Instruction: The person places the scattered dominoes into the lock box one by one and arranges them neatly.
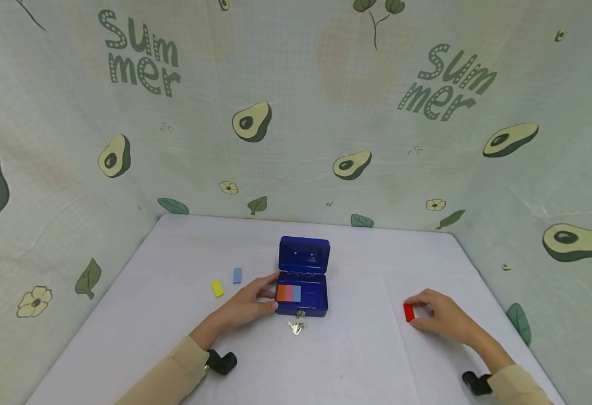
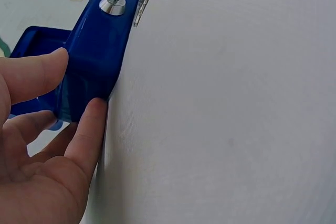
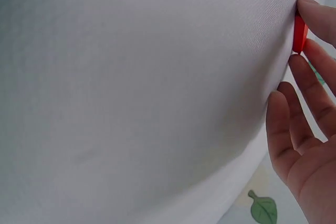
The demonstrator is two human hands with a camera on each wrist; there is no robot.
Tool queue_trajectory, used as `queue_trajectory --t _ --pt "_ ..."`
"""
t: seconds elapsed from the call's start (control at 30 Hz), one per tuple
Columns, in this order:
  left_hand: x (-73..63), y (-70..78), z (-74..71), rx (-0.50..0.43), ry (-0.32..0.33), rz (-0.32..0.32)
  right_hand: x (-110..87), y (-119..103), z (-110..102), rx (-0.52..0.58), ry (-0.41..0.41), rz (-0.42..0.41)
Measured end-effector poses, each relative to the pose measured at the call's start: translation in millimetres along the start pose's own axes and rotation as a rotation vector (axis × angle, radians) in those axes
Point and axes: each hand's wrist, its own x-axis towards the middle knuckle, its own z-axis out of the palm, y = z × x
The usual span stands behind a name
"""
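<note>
1. Table (image 1: pixel 356 349): covered in white cloth; far edge and both far corners in view.
2. Blue box (image 1: pixel 315 295): stands about midway between the table's left and right edges, well short of the far edge. Its lid (image 1: pixel 304 253) is raised on the side toward the far edge.
3. Box contents: an orange block (image 1: pixel 281 293), a pink block (image 1: pixel 288 293) and a boxed blue block (image 1: pixel 297 293) sit side by side in the left part of the box.
4. Lock (image 2: pixel 112 6): fitted on the front wall of the box; keys (image 1: pixel 297 328) hang from it on a ring.
5. Left hand (image 1: pixel 247 301): at the left side of the box. Fingers are apart and slightly bent, touching the box without wrapping round it; the thumb rests at the front left corner.
6. Right hand (image 1: pixel 442 316): pinches the red block (image 1: pixel 409 313) between thumb and fingertips; the remaining fingers are loosely bent.
7. Red block: located between the box and the table's right edge. Whether it touches the cloth cannot be told.
8. Loose pieces: a yellow block (image 1: pixel 217 288) lies between the box and the table's left edge. A loose blue block (image 1: pixel 237 275) lies near it, closer to the far edge and to the box.
</note>
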Motion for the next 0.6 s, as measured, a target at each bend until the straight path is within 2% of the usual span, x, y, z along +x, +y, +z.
queue_trajectory --t 0.3,0.6 --pt "-0.7 1.0 0.0 -0.006 0.0 -0.004 1.3 -7 -2 -0.002 0.007 -0.029" --pt "-0.8 1.0 0.1 -0.008 0.0 -0.009 13.7 -40 -5 0.044 0.01 -0.057"
